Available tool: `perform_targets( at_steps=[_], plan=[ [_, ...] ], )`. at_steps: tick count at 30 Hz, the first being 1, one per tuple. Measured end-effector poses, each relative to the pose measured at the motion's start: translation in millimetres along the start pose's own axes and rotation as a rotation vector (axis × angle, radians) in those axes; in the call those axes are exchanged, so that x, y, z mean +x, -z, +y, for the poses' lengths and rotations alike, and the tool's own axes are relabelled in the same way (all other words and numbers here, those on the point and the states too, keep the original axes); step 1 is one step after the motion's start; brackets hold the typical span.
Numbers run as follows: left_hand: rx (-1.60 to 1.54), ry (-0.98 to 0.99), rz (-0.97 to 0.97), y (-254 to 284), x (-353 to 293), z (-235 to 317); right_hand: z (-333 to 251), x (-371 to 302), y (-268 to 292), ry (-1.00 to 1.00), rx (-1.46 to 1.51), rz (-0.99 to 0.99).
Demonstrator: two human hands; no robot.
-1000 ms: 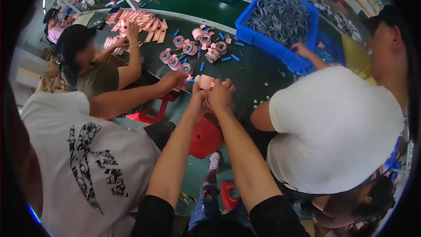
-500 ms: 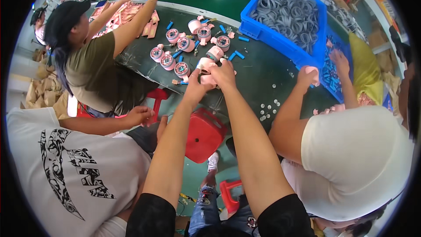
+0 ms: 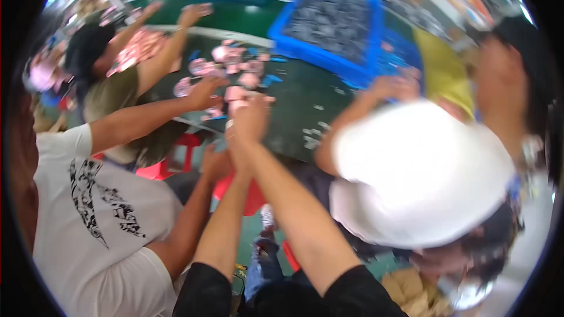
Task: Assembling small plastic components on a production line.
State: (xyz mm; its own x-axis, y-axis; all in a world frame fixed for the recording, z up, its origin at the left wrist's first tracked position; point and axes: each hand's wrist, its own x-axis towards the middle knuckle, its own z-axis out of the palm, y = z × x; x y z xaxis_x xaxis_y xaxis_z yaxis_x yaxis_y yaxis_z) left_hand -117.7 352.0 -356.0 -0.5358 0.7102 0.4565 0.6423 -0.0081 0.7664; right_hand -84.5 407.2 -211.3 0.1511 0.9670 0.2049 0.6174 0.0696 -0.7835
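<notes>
The picture is smeared by motion. My right hand [image 3: 252, 118] reaches to the near edge of the dark table, its fingers closed at a pink rounded housing [image 3: 237, 95]. Just below it and partly behind its wrist is my left hand [image 3: 234, 140], whose fingers are hidden or blurred. Past the housing lie several pink round units [image 3: 228, 54] and blue cylinders [image 3: 271, 80]. A co-worker's hand [image 3: 207, 93] at my left stretches over the pink units.
A blue crate [image 3: 282, 38] of grey rings stands at the back right, beside a yellow sack [image 3: 437, 70]. Co-workers in white shirts [image 3: 420, 170] crowd both sides. Another in an olive shirt [image 3: 117, 91] leans over pink pieces [image 3: 144, 47]. A red stool [image 3: 249, 199] is below my arms.
The view has swung, so the table's contents sit further left. My hands have come closer together, wrists overlapping. The left co-worker's arm has reached out over the table. The right co-worker has leaned in.
</notes>
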Motion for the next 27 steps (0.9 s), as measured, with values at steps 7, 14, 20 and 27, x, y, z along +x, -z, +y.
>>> perform_targets(
  at_steps=[7,14,20,27],
  plan=[
    [-0.044,0.017,-0.499,100,-128,34,-120,-84,148,0.207,0.414,-0.339],
    [0.273,-0.057,-1.244,193,-243,-57,-83,-155,447,0.675,0.583,-0.830],
    [0.392,-0.330,-1.516,227,-263,-75,91,-163,613,-0.174,0.815,-0.388],
    [0.380,-0.079,-1.168,214,-293,16,420,-149,572,-0.575,0.238,0.338]
  ],
)
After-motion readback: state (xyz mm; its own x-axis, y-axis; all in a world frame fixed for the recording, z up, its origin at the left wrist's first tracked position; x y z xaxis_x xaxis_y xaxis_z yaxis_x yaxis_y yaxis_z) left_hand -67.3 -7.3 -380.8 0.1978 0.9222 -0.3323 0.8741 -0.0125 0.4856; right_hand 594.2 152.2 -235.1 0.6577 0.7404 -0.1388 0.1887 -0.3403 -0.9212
